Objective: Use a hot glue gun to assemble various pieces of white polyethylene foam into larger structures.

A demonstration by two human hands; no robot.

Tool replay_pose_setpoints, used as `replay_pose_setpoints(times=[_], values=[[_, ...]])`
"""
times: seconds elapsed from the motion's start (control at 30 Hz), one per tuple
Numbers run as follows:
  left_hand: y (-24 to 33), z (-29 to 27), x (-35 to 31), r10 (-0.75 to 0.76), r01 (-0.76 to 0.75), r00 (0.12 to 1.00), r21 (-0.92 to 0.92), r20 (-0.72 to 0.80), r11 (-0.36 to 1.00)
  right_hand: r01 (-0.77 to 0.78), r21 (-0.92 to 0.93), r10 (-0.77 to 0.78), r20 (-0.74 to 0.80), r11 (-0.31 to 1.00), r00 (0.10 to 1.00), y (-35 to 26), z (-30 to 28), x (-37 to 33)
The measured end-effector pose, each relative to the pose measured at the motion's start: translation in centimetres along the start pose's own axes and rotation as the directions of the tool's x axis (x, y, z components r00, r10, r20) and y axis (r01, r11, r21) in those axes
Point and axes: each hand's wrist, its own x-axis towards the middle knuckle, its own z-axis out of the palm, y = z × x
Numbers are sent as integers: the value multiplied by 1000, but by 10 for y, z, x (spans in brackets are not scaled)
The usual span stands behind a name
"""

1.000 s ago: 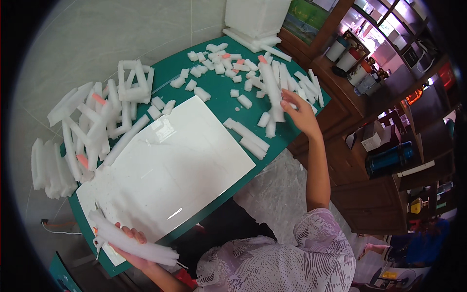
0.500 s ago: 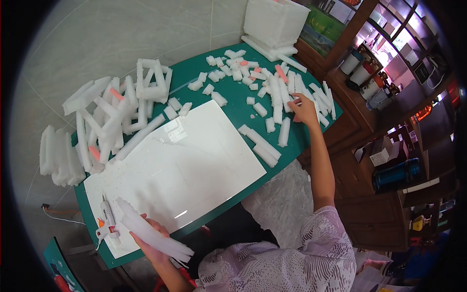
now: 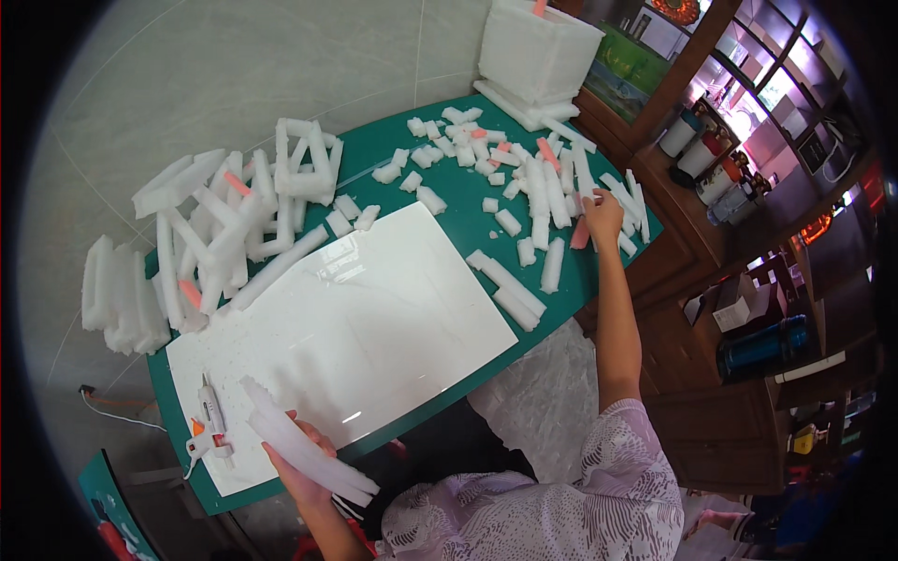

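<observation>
My left hand (image 3: 301,475) is closed around a few long white foam strips (image 3: 292,441), held tilted over the near edge of the white board (image 3: 374,299). My right hand (image 3: 605,217) reaches to the far right of the green table, with thumb and fingertips pinched on the end of a white foam strip (image 3: 582,168). Beside that hand lies a pink foam piece (image 3: 581,234). More white strips (image 3: 538,192) lie just left of it. On the board's left end rests a white glue gun (image 3: 211,421) with an orange part.
Open foam frames (image 3: 234,220) crowd the table's left side against the wall. Small foam chunks (image 3: 433,200) are scattered along the back. A white foam box (image 3: 538,51) stands at the far corner. Wooden cabinets (image 3: 711,402) line the right side.
My right hand has closed its fingers on a white strip, and the pink piece beside it shows more. My left hand keeps its strips. The whole view has shifted slightly.
</observation>
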Motion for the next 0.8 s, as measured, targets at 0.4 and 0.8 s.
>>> replay_pose_setpoints(times=[0.4, 0.8], values=[[3, 18, 14, -169, 163, 985, 140, 36, 977, -25, 513, -81, 183, 858, 980, -62, -44, -68], [8, 26, 10, -108, 78, 987, 230, 119, 970, 96, 422, -202, 214, 902, 956, -109, -45, -105]])
